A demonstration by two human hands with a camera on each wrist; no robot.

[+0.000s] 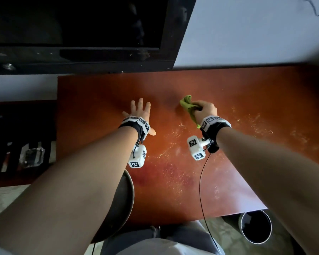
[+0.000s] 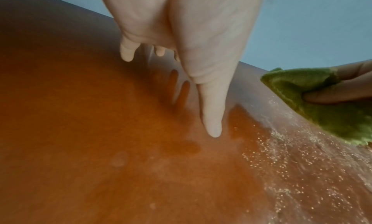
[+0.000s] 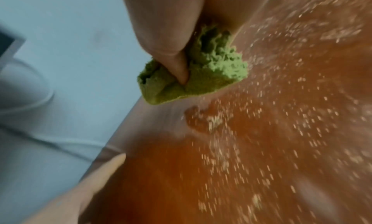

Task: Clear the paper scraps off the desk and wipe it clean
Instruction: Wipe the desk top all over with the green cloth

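Observation:
My right hand (image 1: 203, 110) grips a bunched green cloth (image 1: 187, 103) on the reddish-brown desk (image 1: 99, 100), past its middle. The wrist views show the cloth (image 3: 209, 73) (image 2: 322, 100) pinched between thumb and fingers, its lower edge against the wood. My left hand (image 1: 139, 111) lies flat on the desk to the left of the cloth, fingers spread and straight (image 2: 211, 109). Fine pale specks (image 1: 175, 144) are scattered over the desk's middle and right (image 3: 271, 132). No paper scraps show on the desk.
A black monitor (image 1: 77, 30) stands at the back left, against a pale wall (image 1: 247, 34). A round dark bin (image 1: 256, 226) sits on the floor below the desk's near right corner. A dark round stool (image 1: 122, 205) is below its near edge. A thin cable (image 1: 201, 190) hangs from my right wrist.

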